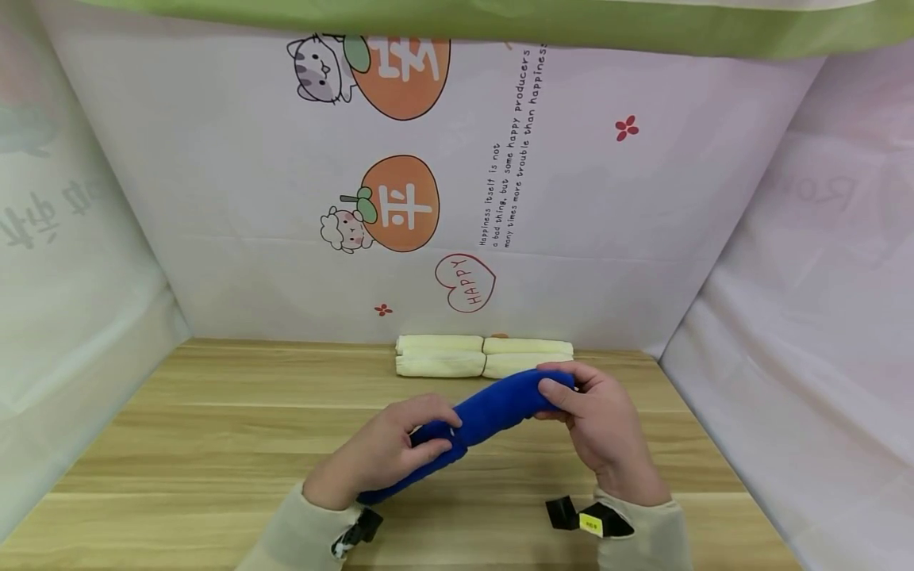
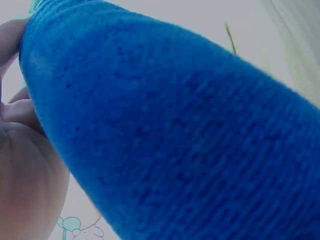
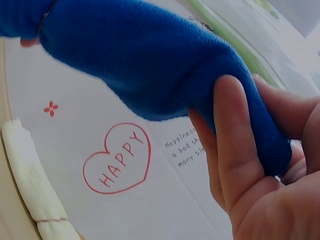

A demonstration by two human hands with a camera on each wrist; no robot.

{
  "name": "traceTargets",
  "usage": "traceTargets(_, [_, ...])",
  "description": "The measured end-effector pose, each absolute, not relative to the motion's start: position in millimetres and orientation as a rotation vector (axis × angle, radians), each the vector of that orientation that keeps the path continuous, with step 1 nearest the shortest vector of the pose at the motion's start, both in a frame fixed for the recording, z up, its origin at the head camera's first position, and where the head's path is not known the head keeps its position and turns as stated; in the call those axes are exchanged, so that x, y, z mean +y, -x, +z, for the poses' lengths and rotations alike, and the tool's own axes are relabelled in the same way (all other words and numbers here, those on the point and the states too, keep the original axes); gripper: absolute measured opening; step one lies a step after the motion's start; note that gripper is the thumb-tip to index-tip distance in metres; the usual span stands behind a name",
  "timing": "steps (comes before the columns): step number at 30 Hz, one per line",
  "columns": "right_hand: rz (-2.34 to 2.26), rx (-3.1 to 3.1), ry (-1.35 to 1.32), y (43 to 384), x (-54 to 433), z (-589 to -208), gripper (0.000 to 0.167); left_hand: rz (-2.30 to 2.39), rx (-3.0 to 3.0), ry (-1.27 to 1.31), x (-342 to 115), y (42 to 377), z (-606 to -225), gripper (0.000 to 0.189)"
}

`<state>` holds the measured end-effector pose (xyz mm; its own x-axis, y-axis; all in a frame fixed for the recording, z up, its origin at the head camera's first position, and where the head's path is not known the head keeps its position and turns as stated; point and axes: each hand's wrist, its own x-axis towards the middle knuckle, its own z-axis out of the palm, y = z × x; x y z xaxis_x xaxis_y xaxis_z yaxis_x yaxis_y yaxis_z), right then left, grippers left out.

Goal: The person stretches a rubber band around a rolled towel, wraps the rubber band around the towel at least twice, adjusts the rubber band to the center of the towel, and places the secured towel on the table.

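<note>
A rolled blue towel (image 1: 500, 408) with a soft, plush surface stretches between both hands above the table. Around its middle runs a thin dark band (image 3: 46, 16), seen in the right wrist view. My left hand (image 1: 385, 448) grips the roll near its middle, thumb and fingers on either side. The right hand (image 1: 607, 420) pinches the far right end between thumb and fingers; the right wrist view shows its fingers (image 3: 235, 130) wrapped over that end. In the left wrist view the towel (image 2: 165, 125) covers most of the picture and hides much of the left hand.
Two pale yellow rolled towels (image 1: 439, 365), bound by a thin dark band, lie side by side at the table's back edge. The wooden table (image 1: 236, 420) meets a white printed cloth wall (image 1: 571, 222) behind, with cloth walls at both sides.
</note>
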<state>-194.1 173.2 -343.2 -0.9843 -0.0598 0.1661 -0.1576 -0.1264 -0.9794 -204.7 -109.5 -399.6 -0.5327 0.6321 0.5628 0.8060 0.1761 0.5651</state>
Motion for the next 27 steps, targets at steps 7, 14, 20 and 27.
traceTargets(7, [2.457,-1.893,-0.265,193.5,173.4,-344.3,0.012,-1.192,-2.235,1.44,-108.9,205.1,-397.9,0.021])
traceTargets(14, [2.503,-1.869,-0.279,192.7,171.8,-344.2,0.013,-1.004,-2.25,1.424,-104.7,202.9,-399.5,0.014])
traceTargets(20, [2.487,-1.876,-0.23,193.8,172.2,-344.9,0.01,-0.995,-2.342,1.346,-103.5,198.4,-397.7,0.01])
traceTargets(27, [2.455,-1.962,-0.115,194.8,168.7,-343.4,0.012,-0.976,-2.551,1.11,-94.6,193.2,-394.1,0.041])
